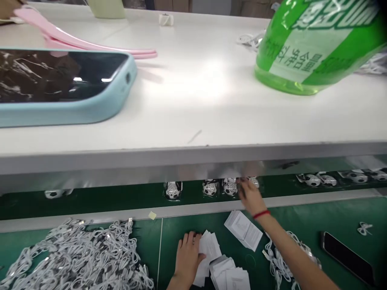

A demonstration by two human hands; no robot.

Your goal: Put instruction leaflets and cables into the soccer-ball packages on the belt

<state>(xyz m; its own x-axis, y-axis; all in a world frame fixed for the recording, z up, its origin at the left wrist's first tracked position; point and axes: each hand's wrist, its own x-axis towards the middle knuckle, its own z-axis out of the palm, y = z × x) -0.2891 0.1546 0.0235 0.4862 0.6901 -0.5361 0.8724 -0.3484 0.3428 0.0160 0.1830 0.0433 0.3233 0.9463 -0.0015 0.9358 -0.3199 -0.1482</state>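
My left hand (188,257) rests on the green worktop with its fingers stretched out and its thumb apart. It lies against a stack of white leaflets (210,247), its fingertips at the stack's left edge. My right hand (250,197), with a red band at the wrist, reaches over the dark green strip under the shelf. Its fingertips are beside a clear-wrapped football-patterned item (229,187), and another such item (253,182) is partly behind the hand. Whether the fingers grip anything is hidden. More leaflets (243,229) lie below the right wrist.
A white shelf (196,121) crosses above the hands, carrying a phone in a blue case (99,110) and a green bottle (302,60). A heap of white cables (81,257) lies left; more cables (279,262) and a black phone (347,257) lie right.
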